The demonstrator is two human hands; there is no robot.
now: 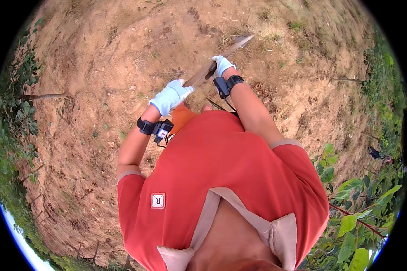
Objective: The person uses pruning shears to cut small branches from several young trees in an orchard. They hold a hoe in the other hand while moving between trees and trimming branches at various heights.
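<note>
My left hand (171, 96), in a light blue and white work glove, grips the near end of a wooden handle. My right hand (223, 65), gloved alike, is closed round the same handle farther forward. The handle belongs to what looks like a hoe (200, 75), which slants away up and to the right in the head view. At its far end a grey metal blade (245, 41) is over the ground, by some dry grass. Whether the blade touches the soil I cannot tell. A dark piece below the handle beside my right hand is too blurred to name.
Bare reddish-brown soil (88, 135) with dry grass and small weeds surrounds me. Leafy trees with thin trunks (45, 96) stand at the left. A leafy branch (356, 216) reaches in close at my right side. More greenery (383, 88) lines the right edge.
</note>
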